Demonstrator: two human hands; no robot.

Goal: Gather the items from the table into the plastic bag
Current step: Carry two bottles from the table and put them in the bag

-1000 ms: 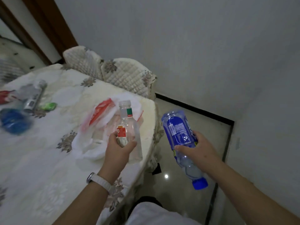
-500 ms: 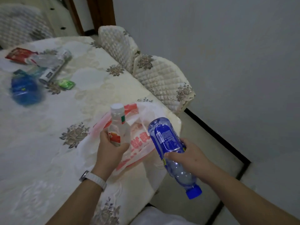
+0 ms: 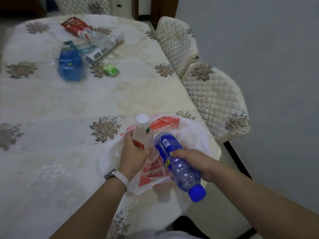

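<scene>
Head view: my left hand (image 3: 133, 152) grips the clear white-capped plastic bottle (image 3: 143, 133) upright, my right hand (image 3: 196, 163) the blue plastic bottle (image 3: 174, 159), base-first over the white-and-red plastic bag (image 3: 188, 135) lying on the bench (image 3: 51, 118). I should spread the mouth before releasing either.

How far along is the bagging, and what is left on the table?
Nothing can be seen inside the white plastic bag with red print yet. In hand: the left hand holds a clear white-capped bottle upright, and the right hand aims a blue plastic bottle base-first over the bag. Left on the table: a blue pouch, a green packet, a clear bottle, a rolled tube and a red packet.
</scene>
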